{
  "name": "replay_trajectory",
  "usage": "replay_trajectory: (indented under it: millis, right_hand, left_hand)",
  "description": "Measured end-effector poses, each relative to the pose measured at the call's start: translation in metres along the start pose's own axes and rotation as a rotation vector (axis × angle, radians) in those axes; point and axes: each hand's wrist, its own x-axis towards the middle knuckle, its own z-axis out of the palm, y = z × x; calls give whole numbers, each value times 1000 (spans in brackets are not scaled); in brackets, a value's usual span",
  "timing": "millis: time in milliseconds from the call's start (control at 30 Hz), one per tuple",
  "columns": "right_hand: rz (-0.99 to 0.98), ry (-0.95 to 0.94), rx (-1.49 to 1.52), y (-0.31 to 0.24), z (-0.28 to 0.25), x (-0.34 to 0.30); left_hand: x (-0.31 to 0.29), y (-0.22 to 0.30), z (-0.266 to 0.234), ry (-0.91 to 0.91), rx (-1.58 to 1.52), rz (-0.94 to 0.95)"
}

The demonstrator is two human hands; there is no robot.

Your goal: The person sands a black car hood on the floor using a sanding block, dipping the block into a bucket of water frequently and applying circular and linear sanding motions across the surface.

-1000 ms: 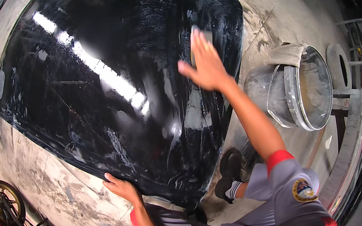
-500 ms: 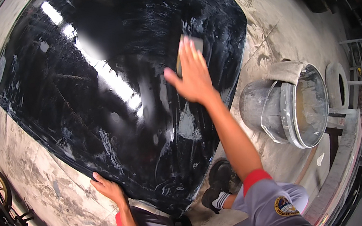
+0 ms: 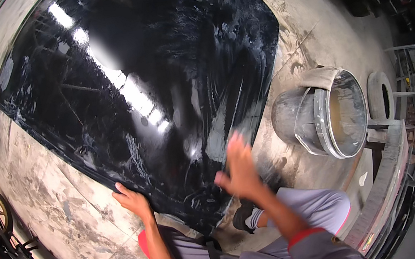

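A large black car hood (image 3: 154, 57), wet and streaked with grey patches, fills the middle of the view. My left hand (image 3: 133, 202) grips its near left edge; the fingertips there are partly hidden. Over the hood's near right part is my right hand (image 3: 243, 169), smeared by motion, with fingers pointing away from me and thumb out to the left. The flat grey sanding pad seen under this palm half a second ago is hidden beneath the hand now.
Right of the hood stands a grey bucket (image 3: 297, 116) of cloudy water, with a cloth (image 3: 319, 78) over its rim. Beyond it are a tyre (image 3: 379, 95) and a metal frame (image 3: 386, 178). A motorcycle (image 3: 9, 239) stands at the left on the stained floor (image 3: 68, 204).
My right hand has swept back toward me along the hood's right side. Fresh wet streaks show where it passed. My left hand stays at the edge; the whole view has shifted slightly.
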Motion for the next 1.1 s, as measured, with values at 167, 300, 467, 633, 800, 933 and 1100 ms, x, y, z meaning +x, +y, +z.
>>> replay_trajectory:
  millis: [167, 300, 467, 633, 800, 933, 1100]
  right_hand:
    - [-118, 192, 313, -7, 14, 19]
    - [115, 423, 123, 41, -21, 90]
    - [-214, -4, 339, -111, 83, -133]
    - [-42, 351, 189, -38, 14, 18]
    - [-44, 213, 291, -85, 48, -59]
    - [-143, 65, 300, -90, 63, -104]
    - [41, 435, 192, -15, 24, 13]
  left_hand:
    - [7, -4, -10, 16, -36, 29]
    - [-11, 11, 23, -85, -79, 24]
    - [8, -8, -4, -62, -123, 51]
    - [-2, -13, -6, -174, -174, 67]
    - [-7, -20, -10, -160, -195, 67]
    - [-1, -18, -7, -143, -190, 119]
    - [-7, -23, -7, -302, -277, 104]
